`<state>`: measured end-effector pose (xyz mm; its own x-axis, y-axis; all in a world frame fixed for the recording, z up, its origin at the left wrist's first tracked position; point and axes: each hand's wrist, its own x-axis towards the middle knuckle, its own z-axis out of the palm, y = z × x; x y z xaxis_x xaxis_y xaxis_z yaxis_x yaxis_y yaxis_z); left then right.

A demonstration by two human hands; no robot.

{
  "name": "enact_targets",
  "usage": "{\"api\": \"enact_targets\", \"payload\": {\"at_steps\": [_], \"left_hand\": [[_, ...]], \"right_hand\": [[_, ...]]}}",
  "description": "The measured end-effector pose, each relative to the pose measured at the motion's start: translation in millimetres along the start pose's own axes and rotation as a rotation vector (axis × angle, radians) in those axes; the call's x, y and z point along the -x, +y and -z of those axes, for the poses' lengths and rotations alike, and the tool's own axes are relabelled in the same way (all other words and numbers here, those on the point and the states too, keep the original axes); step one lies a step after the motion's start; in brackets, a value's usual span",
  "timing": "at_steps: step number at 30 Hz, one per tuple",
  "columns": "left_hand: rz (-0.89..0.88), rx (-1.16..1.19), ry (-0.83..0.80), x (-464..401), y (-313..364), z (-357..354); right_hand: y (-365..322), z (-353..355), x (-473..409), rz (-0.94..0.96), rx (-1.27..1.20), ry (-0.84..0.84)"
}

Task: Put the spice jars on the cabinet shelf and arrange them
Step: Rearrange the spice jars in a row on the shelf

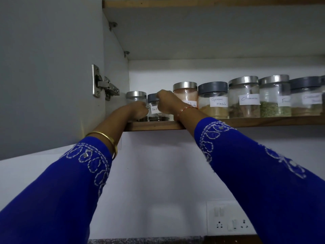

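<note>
Clear glossy jars (244, 101) under brushed-metal and matt grey plastic lids, paper labels (218, 101); wood-edged shelf (263, 122); shiny steel hinge (103, 84); embroidered blue cloth sleeves (263, 166); polished gold bangle (107, 138).

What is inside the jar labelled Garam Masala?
The Garam Masala jar holds a tan-brown powder filling roughly its lower third; above that it looks empty. The paper label covers part of the middle, and the grey lid hides the top.

jars (244, 97) in a row on shelf (263, 122), hinge (105, 84) left
</note>
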<state>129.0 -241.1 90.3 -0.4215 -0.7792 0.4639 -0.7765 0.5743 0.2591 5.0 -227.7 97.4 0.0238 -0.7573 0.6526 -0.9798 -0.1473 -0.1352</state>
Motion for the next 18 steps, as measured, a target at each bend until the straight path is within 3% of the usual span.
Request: {"api": "enact_targets", "payload": {"at_steps": [8,18], "left_hand": [[-0.104,0.083,0.071,25.7,50.6,-6.3],[-0.154,0.257,0.242,42.8,97.4,-28.0]], "right_hand": [[18.5,51.4,54.2,0.031,-0.162,0.385],[72.2,72.0,104.1,-0.13,-0.028,0.547]]}}
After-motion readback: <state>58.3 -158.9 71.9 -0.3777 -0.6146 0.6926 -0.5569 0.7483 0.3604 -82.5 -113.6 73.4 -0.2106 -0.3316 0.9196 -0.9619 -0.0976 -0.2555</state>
